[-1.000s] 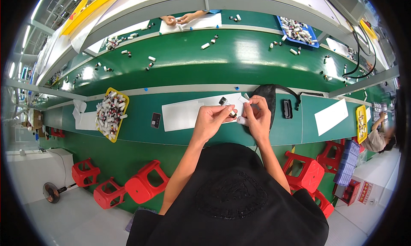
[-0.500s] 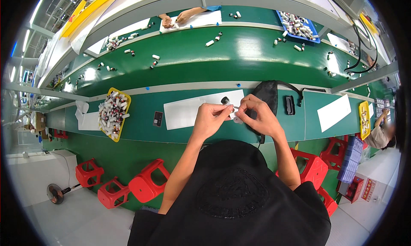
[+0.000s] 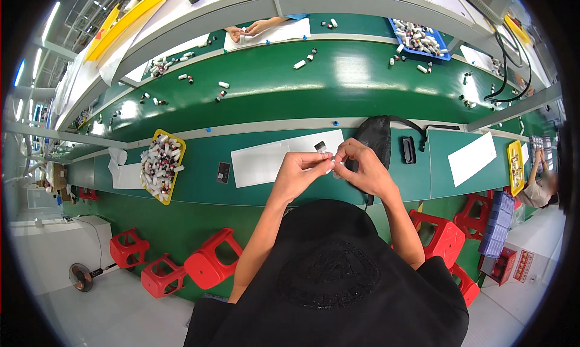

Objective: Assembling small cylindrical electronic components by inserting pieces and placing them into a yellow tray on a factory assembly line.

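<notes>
Over the white paper, my left hand and my right hand meet, fingertips closed and almost touching. Between them is a small whitish piece, mostly covered by the fingers; its kind is too small to tell. Just beyond the left fingertips sits a small black part with a pale lower side, at the paper's far half. Behind my right hand lies a black bag with a strap.
A yellow tray heaped with white and dark small cylinders stands left, beside a dark card-like object. A black open case lies right. Beyond runs a green conveyor with scattered parts. A co-worker's hands work opposite. Red stools stand behind.
My hands have drawn closer together at the fingertips, and the whitish piece is now more covered. The parts on the conveyor have shifted slightly to the right.
</notes>
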A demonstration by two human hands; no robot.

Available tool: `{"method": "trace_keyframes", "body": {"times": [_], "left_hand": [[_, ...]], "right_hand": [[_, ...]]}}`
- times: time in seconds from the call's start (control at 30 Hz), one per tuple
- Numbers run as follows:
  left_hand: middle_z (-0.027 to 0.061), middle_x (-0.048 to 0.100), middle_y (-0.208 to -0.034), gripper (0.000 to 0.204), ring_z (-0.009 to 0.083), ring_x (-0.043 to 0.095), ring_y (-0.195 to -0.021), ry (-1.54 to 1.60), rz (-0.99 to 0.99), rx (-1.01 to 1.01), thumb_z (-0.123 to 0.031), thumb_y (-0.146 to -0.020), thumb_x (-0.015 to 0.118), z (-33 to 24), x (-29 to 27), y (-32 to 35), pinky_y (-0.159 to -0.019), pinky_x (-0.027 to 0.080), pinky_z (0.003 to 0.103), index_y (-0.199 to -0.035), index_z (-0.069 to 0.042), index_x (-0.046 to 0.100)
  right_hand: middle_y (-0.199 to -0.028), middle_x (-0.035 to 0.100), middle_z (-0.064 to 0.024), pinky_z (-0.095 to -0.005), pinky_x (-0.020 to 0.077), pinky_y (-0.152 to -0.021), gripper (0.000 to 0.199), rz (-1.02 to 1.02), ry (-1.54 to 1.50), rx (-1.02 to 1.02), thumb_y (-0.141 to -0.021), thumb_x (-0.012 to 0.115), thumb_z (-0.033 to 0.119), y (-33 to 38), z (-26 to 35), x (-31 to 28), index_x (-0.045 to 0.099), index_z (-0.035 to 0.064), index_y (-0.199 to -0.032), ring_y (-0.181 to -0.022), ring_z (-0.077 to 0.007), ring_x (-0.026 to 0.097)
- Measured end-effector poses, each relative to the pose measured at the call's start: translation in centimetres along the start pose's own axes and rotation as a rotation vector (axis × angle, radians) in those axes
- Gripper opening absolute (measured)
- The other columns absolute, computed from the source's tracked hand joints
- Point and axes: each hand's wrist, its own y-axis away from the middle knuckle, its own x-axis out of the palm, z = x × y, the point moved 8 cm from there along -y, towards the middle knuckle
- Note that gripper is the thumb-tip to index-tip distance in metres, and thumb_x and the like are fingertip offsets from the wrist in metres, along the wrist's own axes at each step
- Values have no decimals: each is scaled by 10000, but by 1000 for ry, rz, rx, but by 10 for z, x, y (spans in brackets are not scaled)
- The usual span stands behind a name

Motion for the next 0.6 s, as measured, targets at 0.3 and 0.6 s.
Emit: {"method": "trace_keyframes", "body": {"times": [0.3,0.6], "left_hand": [[127,732,-945,254,170,699,-897,150,183,-44,86,-801,729,11,1,17,-839,565,302,-1054,79,704],[73,675,-810,203,173,673,-831,-389,314,79,-63,-796,754,4,-8,33,-775,514,314,-982,11,712]], "right_hand": [[-899,655,-54,-287,493,-761,316,274,-430,214,-850,783,278,16,-44,36,665,-2,-936,-851,-127,609],[-925,683,-66,-300,510,-796,540,547,-442,375,-766,838,445,22,-89,88,673,-22,-982,-862,-143,627]]}}
